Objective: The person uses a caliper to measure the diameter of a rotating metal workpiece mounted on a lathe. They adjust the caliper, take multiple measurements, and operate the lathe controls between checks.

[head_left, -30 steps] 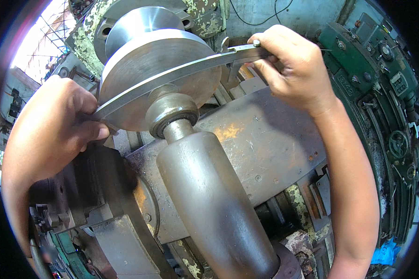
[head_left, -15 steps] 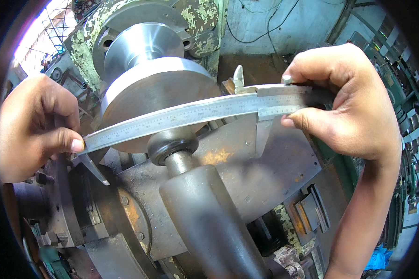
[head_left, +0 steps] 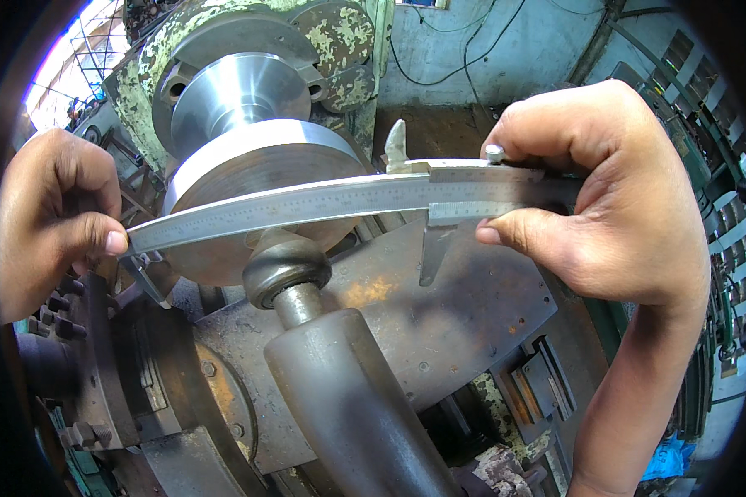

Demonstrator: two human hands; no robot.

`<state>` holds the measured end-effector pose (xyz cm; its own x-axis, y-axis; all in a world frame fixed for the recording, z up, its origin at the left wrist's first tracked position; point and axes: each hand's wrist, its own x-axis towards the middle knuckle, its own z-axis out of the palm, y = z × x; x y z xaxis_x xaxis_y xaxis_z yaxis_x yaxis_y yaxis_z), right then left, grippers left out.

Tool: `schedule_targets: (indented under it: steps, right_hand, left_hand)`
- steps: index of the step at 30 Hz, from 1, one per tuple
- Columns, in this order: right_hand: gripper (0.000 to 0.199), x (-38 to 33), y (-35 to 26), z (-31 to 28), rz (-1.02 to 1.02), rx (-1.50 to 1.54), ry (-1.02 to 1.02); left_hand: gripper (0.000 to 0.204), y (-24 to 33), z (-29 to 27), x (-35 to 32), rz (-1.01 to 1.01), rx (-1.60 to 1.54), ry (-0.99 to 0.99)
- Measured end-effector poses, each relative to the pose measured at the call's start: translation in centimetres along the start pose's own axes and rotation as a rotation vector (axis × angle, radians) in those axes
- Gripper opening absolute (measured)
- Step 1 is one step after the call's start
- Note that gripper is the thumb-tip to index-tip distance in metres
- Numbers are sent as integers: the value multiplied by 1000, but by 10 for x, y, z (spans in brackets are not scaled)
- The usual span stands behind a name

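Note:
A long steel vernier caliper (head_left: 282, 207) lies across the front of a turned metal disc (head_left: 265, 151), its jaws spread wide. My left hand (head_left: 62, 219) pinches the beam's left end by the fixed jaw (head_left: 147, 280), thumb on top. My right hand (head_left: 613, 186) grips the sliding part, its thumb below and bent forefinger beside the small lock screw (head_left: 495, 154). The sliding jaw (head_left: 437, 248) hangs down, apart from the disc's right edge in the picture. Whether the fixed jaw touches the disc, I cannot tell. A pointed lathe centre (head_left: 286, 272) meets the disc's face below the beam.
Behind the disc, a bright flange (head_left: 240, 95) sits at the chuck of a lathe headstock with peeling green paint (head_left: 340, 37). The tailstock barrel (head_left: 340, 381) rises from below. A flat metal plate (head_left: 472, 290) lies beneath; a bolted tool post (head_left: 99, 364) stands at left.
The view has shifted, so the machine sits lower and farther left in it. Both hands and the caliper have moved up from the lathe centre across the disc's face. Both grips stay the same.

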<state>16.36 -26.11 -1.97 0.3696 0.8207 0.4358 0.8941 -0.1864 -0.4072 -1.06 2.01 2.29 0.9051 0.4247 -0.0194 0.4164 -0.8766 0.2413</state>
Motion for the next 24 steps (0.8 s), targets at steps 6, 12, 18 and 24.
schedule_targets:
  steps: [6,12,18,24]
  right_hand:
    - [25,-3,-4,-5,-113,-146,-29]
    - [26,-2,0,5,-38,-64,44]
    - [27,-4,3,1,-92,-27,41]
    - [27,-4,3,2,-96,-43,50]
  left_hand:
    - [53,-5,5,1,49,-15,59]
    - [54,-3,4,2,28,5,62]
    - [53,4,-4,5,-51,44,-44]
    - [52,1,-1,5,-49,49,8]
